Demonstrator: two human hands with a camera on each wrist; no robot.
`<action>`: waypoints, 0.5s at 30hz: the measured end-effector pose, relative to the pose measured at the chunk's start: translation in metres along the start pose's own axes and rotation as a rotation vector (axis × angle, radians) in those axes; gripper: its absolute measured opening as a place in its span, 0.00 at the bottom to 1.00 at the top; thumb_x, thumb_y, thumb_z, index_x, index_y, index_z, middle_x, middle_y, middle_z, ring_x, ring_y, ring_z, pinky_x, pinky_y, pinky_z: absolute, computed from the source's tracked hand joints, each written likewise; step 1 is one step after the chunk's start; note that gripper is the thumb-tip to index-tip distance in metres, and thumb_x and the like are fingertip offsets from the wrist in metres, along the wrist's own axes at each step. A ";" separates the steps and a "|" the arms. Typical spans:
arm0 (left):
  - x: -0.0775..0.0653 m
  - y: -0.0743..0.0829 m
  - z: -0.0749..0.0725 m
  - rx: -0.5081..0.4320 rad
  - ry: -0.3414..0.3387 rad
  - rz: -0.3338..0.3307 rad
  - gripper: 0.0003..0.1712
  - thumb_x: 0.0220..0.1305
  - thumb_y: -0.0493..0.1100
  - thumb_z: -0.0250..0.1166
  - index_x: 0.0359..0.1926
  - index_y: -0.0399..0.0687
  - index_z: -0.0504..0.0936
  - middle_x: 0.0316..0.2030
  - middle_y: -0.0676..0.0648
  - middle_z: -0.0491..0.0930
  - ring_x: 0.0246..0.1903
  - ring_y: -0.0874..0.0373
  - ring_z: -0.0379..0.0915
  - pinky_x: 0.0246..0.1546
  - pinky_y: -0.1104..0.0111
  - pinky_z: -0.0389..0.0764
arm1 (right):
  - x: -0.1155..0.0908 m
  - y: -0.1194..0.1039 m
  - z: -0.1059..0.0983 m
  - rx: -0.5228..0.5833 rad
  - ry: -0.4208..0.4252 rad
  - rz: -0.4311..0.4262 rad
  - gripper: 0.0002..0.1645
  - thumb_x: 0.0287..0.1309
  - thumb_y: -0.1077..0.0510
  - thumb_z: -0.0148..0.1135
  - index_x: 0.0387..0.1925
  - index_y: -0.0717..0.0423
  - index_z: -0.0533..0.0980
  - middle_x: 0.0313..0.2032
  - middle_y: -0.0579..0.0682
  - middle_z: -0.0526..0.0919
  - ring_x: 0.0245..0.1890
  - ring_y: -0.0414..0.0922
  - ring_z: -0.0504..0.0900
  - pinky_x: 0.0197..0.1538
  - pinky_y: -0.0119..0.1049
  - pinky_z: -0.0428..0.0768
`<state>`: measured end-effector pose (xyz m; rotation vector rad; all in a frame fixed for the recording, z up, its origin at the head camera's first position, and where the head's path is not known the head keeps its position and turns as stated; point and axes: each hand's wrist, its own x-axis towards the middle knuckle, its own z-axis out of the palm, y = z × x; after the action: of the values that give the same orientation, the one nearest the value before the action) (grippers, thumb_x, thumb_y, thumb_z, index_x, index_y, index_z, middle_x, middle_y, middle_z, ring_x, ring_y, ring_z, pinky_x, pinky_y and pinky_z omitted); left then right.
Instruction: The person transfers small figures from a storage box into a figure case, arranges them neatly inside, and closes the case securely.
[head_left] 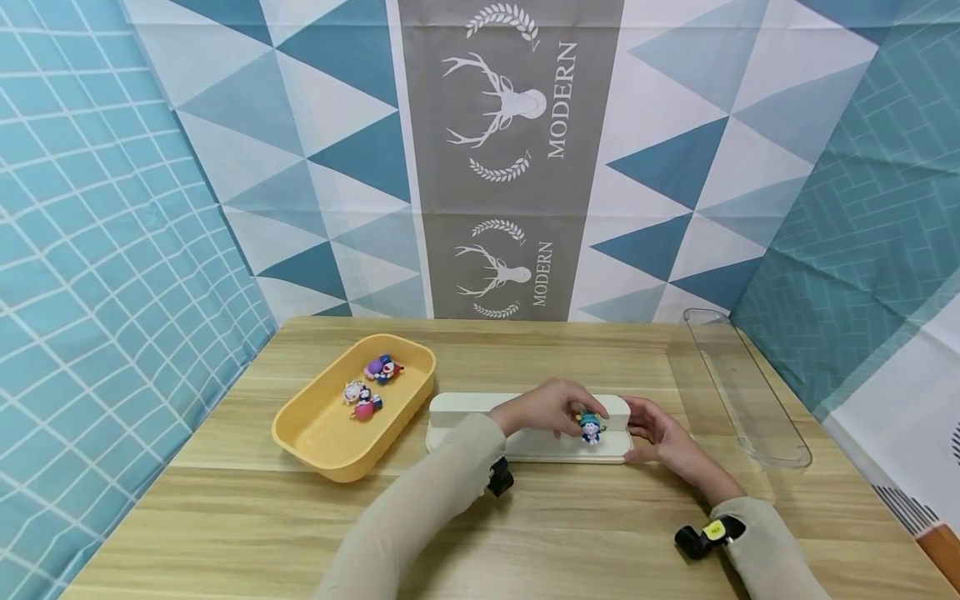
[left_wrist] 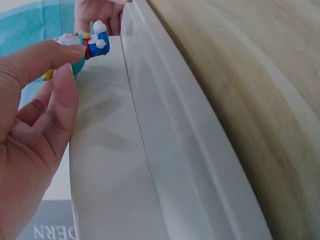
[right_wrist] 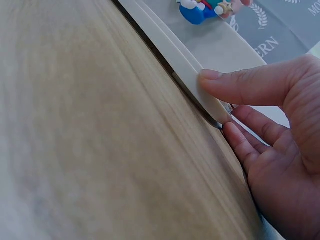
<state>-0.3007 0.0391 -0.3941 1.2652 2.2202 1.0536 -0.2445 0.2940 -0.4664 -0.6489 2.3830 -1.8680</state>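
Between thumb and fingers my left hand [head_left: 551, 408] pinches a small cartoon figurine [head_left: 590, 427] with a teal top and blue body. The figurine is over the right part of a long white stepped stand [head_left: 468, 421]; whether its feet touch the stand I cannot tell. In the left wrist view, the figurine [left_wrist: 99, 44] points its feet toward the stand's right end. My right hand [head_left: 663, 437] holds that right end, and the right wrist view shows the thumb on the stand's edge [right_wrist: 185, 62] with fingers curled against its end.
A yellow tray [head_left: 311, 454] stands to the left, with several small figurines [head_left: 365, 400] lying in it. On the right of the wooden table [head_left: 585, 533] is a clear plastic cover [head_left: 750, 392]. Patterned cloth hangs behind and at both sides.
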 end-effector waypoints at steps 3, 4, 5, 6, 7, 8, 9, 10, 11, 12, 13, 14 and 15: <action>0.004 0.003 0.005 0.072 -0.007 0.002 0.22 0.60 0.27 0.68 0.55 0.46 0.85 0.42 0.52 0.77 0.24 0.64 0.72 0.21 0.70 0.80 | 0.000 0.001 0.000 -0.002 -0.001 -0.007 0.52 0.43 0.76 0.73 0.69 0.73 0.57 0.57 0.61 0.73 0.53 0.34 0.74 0.55 0.26 0.74; 0.006 0.004 0.007 0.104 -0.011 0.003 0.23 0.60 0.27 0.68 0.55 0.46 0.85 0.42 0.52 0.77 0.24 0.65 0.72 0.21 0.72 0.80 | 0.000 0.001 0.000 -0.001 0.001 -0.008 0.52 0.43 0.76 0.73 0.69 0.73 0.57 0.56 0.58 0.73 0.53 0.34 0.75 0.55 0.26 0.74; 0.007 0.005 0.008 0.132 -0.015 0.005 0.23 0.60 0.27 0.67 0.55 0.47 0.84 0.42 0.52 0.78 0.24 0.65 0.72 0.21 0.73 0.79 | 0.000 0.002 0.000 -0.003 -0.001 -0.013 0.52 0.43 0.76 0.73 0.69 0.73 0.57 0.56 0.56 0.74 0.53 0.34 0.75 0.55 0.26 0.74; 0.008 0.006 0.010 0.165 -0.018 0.007 0.23 0.60 0.27 0.67 0.56 0.47 0.84 0.43 0.52 0.78 0.24 0.65 0.72 0.21 0.74 0.79 | 0.000 0.002 0.000 -0.005 0.001 -0.016 0.52 0.43 0.76 0.73 0.69 0.73 0.57 0.55 0.53 0.75 0.53 0.34 0.75 0.55 0.26 0.74; 0.009 0.007 0.011 0.200 -0.020 0.011 0.24 0.59 0.27 0.67 0.56 0.48 0.84 0.43 0.52 0.78 0.25 0.66 0.72 0.22 0.76 0.78 | 0.000 0.003 -0.001 -0.004 -0.001 -0.016 0.52 0.43 0.75 0.73 0.69 0.72 0.57 0.55 0.51 0.75 0.53 0.34 0.75 0.55 0.26 0.74; 0.010 0.008 0.012 0.231 -0.021 0.016 0.24 0.59 0.27 0.68 0.56 0.48 0.84 0.44 0.52 0.79 0.26 0.66 0.72 0.23 0.77 0.77 | 0.000 0.004 -0.001 -0.003 -0.002 -0.015 0.51 0.43 0.75 0.72 0.69 0.73 0.57 0.55 0.50 0.75 0.53 0.34 0.75 0.55 0.25 0.74; 0.012 0.009 0.013 0.260 -0.021 0.020 0.25 0.59 0.27 0.68 0.56 0.48 0.84 0.44 0.52 0.79 0.27 0.66 0.71 0.24 0.78 0.77 | 0.000 0.004 -0.001 -0.003 -0.005 -0.016 0.51 0.44 0.75 0.72 0.69 0.73 0.57 0.55 0.49 0.75 0.53 0.34 0.75 0.55 0.25 0.74; 0.013 0.009 0.014 0.291 -0.020 0.030 0.25 0.59 0.27 0.68 0.56 0.48 0.84 0.44 0.52 0.79 0.29 0.66 0.71 0.26 0.79 0.76 | 0.000 0.004 -0.001 -0.003 -0.002 -0.014 0.52 0.43 0.75 0.73 0.69 0.73 0.57 0.55 0.48 0.75 0.53 0.34 0.75 0.55 0.25 0.74; 0.014 0.010 0.015 0.315 -0.020 0.039 0.24 0.58 0.27 0.68 0.56 0.48 0.84 0.44 0.52 0.80 0.30 0.66 0.71 0.28 0.80 0.75 | 0.000 0.005 -0.001 -0.002 -0.003 -0.011 0.52 0.43 0.75 0.73 0.69 0.72 0.57 0.55 0.48 0.75 0.53 0.34 0.75 0.55 0.26 0.74; 0.014 0.010 0.016 0.352 -0.019 0.052 0.24 0.58 0.27 0.68 0.55 0.49 0.85 0.43 0.53 0.80 0.31 0.67 0.70 0.30 0.81 0.74 | 0.000 0.005 -0.001 0.000 -0.002 -0.006 0.52 0.43 0.75 0.73 0.69 0.72 0.57 0.55 0.49 0.74 0.53 0.34 0.75 0.55 0.26 0.74; 0.015 0.011 0.017 0.378 -0.019 0.063 0.24 0.58 0.27 0.69 0.55 0.49 0.85 0.43 0.52 0.80 0.32 0.67 0.69 0.32 0.81 0.72 | 0.000 0.005 -0.001 0.002 -0.004 -0.001 0.52 0.43 0.75 0.73 0.69 0.72 0.57 0.55 0.50 0.74 0.53 0.34 0.75 0.55 0.26 0.74; 0.016 0.012 0.017 0.409 -0.019 0.072 0.24 0.58 0.28 0.69 0.55 0.49 0.85 0.43 0.53 0.80 0.33 0.67 0.69 0.33 0.82 0.71 | 0.000 0.005 -0.001 0.002 -0.004 0.003 0.52 0.43 0.75 0.73 0.69 0.72 0.57 0.55 0.50 0.74 0.53 0.34 0.75 0.55 0.26 0.74; 0.017 0.012 0.018 0.444 -0.021 0.086 0.24 0.58 0.28 0.69 0.55 0.49 0.85 0.43 0.53 0.80 0.33 0.67 0.68 0.34 0.82 0.70 | 0.001 0.004 -0.001 0.003 -0.004 0.006 0.52 0.43 0.75 0.73 0.70 0.71 0.57 0.55 0.51 0.74 0.53 0.34 0.75 0.55 0.26 0.74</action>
<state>-0.2908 0.0647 -0.3960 1.5496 2.4884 0.5835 -0.2466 0.2958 -0.4698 -0.6446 2.3762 -1.8659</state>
